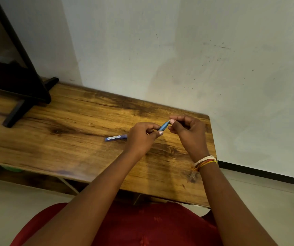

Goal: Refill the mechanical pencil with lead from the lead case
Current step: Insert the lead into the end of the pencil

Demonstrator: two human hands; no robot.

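A slim blue object (pixel 164 126), which looks like the lead case, is held above the wooden table (pixel 71 125). My left hand (pixel 141 137) grips its lower end between thumb and fingers. My right hand (pixel 187 129) pinches its upper end at the fingertips; what those fingertips hold is too small to tell. The blue mechanical pencil (pixel 115 138) lies flat on the table just left of my left hand, with a white label on its barrel; no hand touches it.
A black stand with a foot (pixel 16 112) sits on the table's far left. A pale wall rises behind the table. The table's right edge (pixel 212 139) is close to my right hand. My red clothing fills the bottom of the view.
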